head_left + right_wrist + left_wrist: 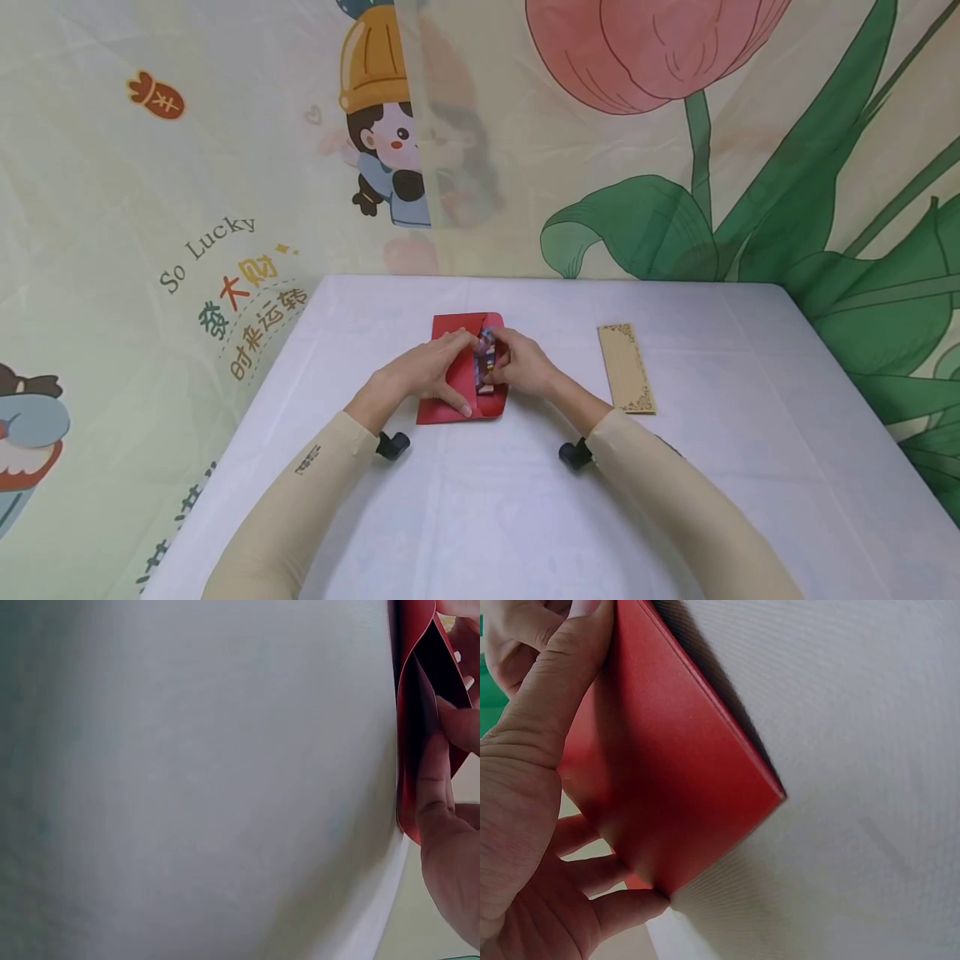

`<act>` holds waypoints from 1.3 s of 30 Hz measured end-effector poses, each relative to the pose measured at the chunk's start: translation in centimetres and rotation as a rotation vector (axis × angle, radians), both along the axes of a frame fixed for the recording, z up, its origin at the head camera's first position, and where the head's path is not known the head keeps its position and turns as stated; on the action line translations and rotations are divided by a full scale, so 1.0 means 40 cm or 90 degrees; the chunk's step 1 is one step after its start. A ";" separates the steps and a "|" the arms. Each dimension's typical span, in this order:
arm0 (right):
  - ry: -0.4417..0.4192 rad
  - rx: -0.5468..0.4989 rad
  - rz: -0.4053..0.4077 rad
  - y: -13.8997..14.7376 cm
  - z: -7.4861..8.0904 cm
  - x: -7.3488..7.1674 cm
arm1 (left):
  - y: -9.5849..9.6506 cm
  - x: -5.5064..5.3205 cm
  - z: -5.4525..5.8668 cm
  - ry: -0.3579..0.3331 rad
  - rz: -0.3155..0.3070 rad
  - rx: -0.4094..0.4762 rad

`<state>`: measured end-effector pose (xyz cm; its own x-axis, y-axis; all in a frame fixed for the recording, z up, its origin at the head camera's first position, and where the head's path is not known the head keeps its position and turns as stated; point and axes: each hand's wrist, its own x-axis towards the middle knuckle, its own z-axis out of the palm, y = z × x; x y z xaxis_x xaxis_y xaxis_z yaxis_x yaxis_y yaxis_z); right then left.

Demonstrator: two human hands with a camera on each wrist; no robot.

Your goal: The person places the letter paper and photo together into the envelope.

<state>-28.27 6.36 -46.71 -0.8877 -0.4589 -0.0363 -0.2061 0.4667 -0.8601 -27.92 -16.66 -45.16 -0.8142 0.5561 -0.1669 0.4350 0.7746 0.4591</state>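
Observation:
A red envelope [450, 379] lies on the white table, its opening and flap toward the right. My left hand [431, 367] spans it and grips it, with the thumb by the near side and the fingers at the far side. In the left wrist view the thumb lies along the red envelope [679, 765] while the other fingers hold its edge. My right hand [525, 364] pinches a colourful printed card [484, 367] at the mouth of the envelope. The right wrist view shows the mouth gaping, with the card [425, 694] partly inside between thumb and finger.
A narrow tan card [627, 368] with ornate brown corners lies on the white table [495, 517] to the right. Behind the table hangs a printed cloth [480, 242] with a large pink flower and cartoon figures. Dark wrist cameras [576, 454] sit under both wrists.

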 end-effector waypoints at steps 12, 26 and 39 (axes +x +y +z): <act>-0.031 0.013 0.044 -0.010 -0.014 -0.001 | 0.001 -0.006 -0.004 -0.004 0.007 -0.002; -0.034 0.011 0.046 -0.025 -0.013 -0.003 | 0.001 -0.008 -0.009 0.001 0.005 -0.003; -0.060 0.027 0.039 -0.034 -0.014 -0.008 | 0.003 -0.008 -0.011 0.003 0.006 -0.007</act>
<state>-28.57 4.98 -47.27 -0.8501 -0.5082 -0.1379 -0.1550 0.4917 -0.8569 -28.25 -16.53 -45.59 -0.8203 0.5465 -0.1685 0.4300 0.7836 0.4484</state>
